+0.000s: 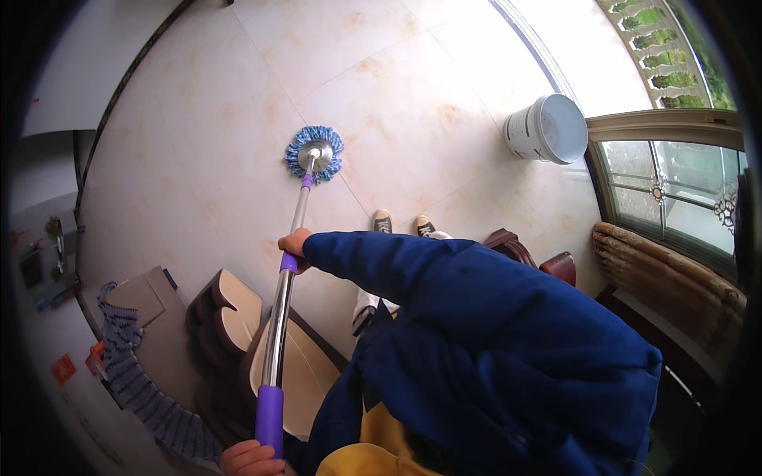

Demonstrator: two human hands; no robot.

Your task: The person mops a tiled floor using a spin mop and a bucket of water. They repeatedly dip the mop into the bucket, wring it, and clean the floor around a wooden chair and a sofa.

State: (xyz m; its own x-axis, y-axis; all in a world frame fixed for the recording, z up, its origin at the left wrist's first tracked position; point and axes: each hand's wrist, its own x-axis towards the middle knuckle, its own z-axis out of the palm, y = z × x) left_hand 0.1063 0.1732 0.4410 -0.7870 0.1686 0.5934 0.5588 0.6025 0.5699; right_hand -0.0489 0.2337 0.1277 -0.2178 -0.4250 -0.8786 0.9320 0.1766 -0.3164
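Observation:
A spin mop with a metal and purple handle (277, 333) runs from the bottom of the view up to its round blue-and-white mop head (314, 153), which lies flat on the tiled floor. My right hand (296, 249), at the end of a blue sleeve, is closed around the handle by the middle purple collar. Near the bottom edge, my left hand (253, 459) grips the thick purple grip at the handle's upper end; part of this hand is cut off by the picture's rim.
A white plastic bucket (525, 132) stands at the right by the door sill. Brown-and-beige seating (238, 315) and a striped knitted cloth (128, 363) are at lower left. A glazed door panel (661, 184) and a brown curtain (661, 279) are at right. My shoes (383, 221) are below centre.

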